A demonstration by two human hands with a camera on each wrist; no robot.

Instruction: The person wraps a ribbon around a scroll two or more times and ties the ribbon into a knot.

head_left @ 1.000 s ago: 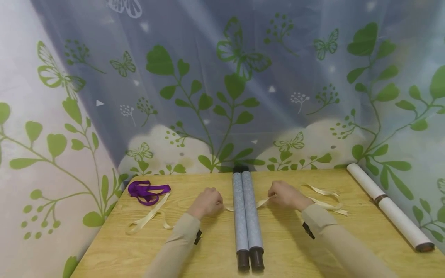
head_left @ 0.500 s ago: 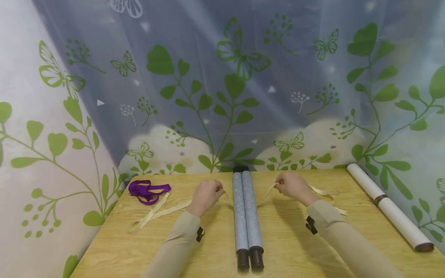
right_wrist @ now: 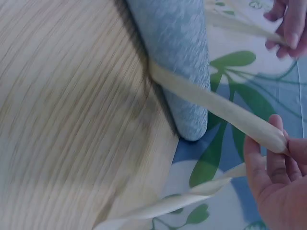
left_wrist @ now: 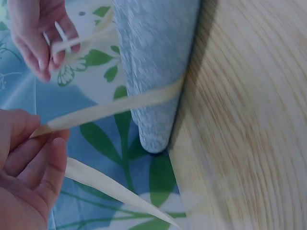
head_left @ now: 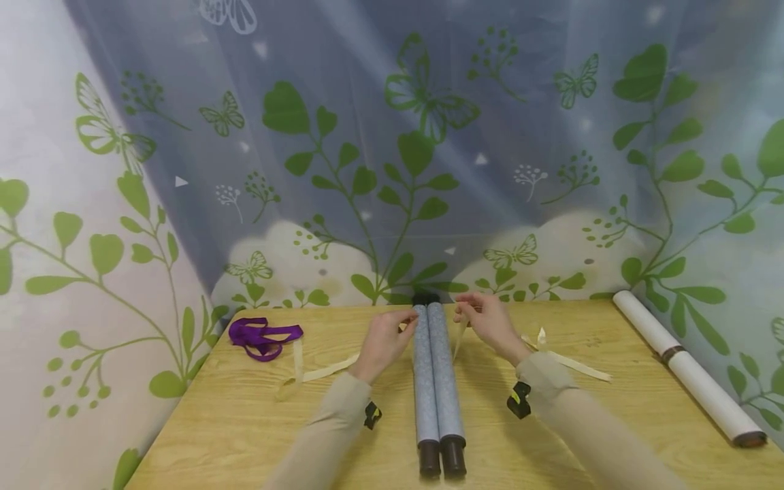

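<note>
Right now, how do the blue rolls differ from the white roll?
The blue rolls lie side by side; the white roll lies alone, slanting, on the right. Against the blue rolls runs cream ribbon, held by the left hand and the right hand; around the white roll sits a brown band. All lie on the table.

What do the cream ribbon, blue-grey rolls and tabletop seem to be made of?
Cream ribbon: probably woven fabric, soft and slightly satiny, being thin, flat and loosely twisting. Blue-grey rolls: perhaps patterned paper or brocade-like cloth, fairly matte, with a mottled surface. Tabletop: wood or wood-look laminate, smooth-looking, showing streaky grain.
</note>
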